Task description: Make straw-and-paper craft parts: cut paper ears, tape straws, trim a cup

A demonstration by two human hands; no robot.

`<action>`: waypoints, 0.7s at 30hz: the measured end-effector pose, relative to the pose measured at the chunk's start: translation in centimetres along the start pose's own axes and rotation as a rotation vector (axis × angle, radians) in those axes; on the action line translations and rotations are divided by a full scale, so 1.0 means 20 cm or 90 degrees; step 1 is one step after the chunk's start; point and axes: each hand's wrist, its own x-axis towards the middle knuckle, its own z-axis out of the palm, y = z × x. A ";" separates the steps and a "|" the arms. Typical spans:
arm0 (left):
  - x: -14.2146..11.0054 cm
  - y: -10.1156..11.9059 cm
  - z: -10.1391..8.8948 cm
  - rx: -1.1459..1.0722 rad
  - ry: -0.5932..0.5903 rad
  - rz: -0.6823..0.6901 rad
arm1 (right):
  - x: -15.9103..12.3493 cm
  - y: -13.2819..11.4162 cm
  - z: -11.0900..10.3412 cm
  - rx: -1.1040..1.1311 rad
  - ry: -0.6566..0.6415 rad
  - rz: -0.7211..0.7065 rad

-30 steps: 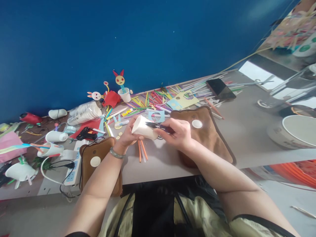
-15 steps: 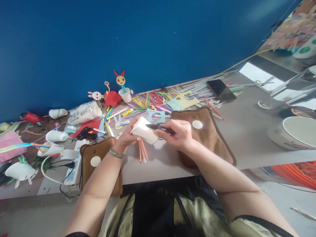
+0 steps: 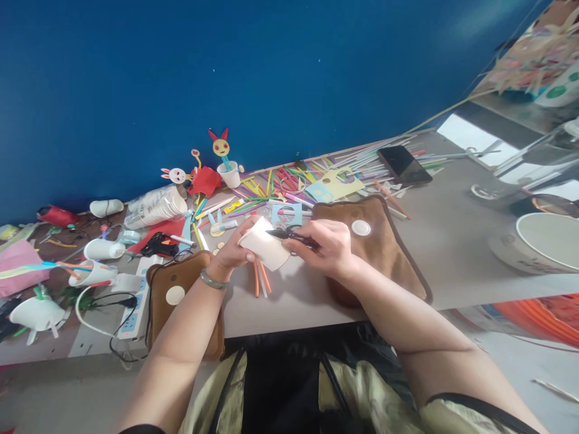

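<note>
My left hand (image 3: 235,248) is closed around a white paper cup (image 3: 266,246), which lies tilted on its side above the table. In my right hand (image 3: 328,244) is a pair of dark scissors (image 3: 289,234); their blades lie against the cup's upper side. Whether the tips pierce the cup I cannot tell. Just below the cup, orange straws (image 3: 261,278) rest on the table. Behind it are a light blue paper piece (image 3: 286,213) with a round cutout and a small rabbit-ear paper face (image 3: 217,226).
Brown cushioned pouches (image 3: 380,259) lie on either side of my hands. Coloured sticks, a phone (image 3: 404,164), stacked paper cups (image 3: 163,207) and finished paper figures (image 3: 221,147) line the back wall. At left are a power strip (image 3: 136,307) with cords and several white cups.
The cup has turned slightly in my left hand, its right end dipping lower. The scissors stay against its side, and my right hand has hardly moved.
</note>
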 end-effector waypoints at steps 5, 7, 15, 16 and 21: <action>0.00 0.00 0.01 -0.042 -0.003 -0.002 | -0.01 0.01 0.00 0.000 0.010 -0.001; 0.00 0.00 0.01 -0.031 -0.002 -0.003 | -0.01 0.01 0.01 -0.010 0.000 0.014; -0.01 0.02 0.02 -0.055 -0.021 -0.023 | -0.01 0.01 0.01 -0.006 -0.001 0.006; -0.01 0.02 0.02 -0.058 -0.021 -0.024 | -0.01 0.01 0.01 -0.003 -0.001 0.001; -0.02 0.00 0.02 -0.075 -0.011 -0.042 | -0.01 0.01 0.01 0.000 -0.004 -0.021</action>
